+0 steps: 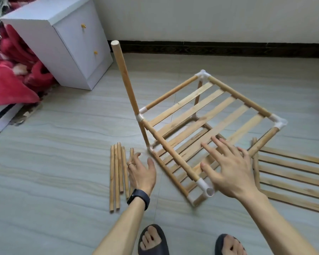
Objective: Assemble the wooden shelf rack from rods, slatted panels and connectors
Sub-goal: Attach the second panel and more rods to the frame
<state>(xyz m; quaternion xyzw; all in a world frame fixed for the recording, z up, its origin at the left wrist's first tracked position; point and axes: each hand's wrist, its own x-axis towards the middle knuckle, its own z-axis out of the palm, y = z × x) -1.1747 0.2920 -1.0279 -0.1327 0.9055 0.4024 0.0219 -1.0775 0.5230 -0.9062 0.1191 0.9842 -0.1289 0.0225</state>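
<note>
On the floor ahead of you the half-built rack stands tilted: two slatted tiers joined by white connectors, with one upright rod rising from its left corner. Your right hand is spread, fingers wide, over the rack's top slats at the near side. Whether it presses down or only hovers I cannot tell. Your left hand is open and holds nothing, its fingers over the loose rods just left of the rack. A spare slatted panel lies to the right of the rack.

The next job looks like filling the empty connector at the rack's near corner. Take one rod only, steady the frame with your right hand, and push the rod in straight, twisting slightly until it seats.

No brand, label or writing can be read anywhere.
</note>
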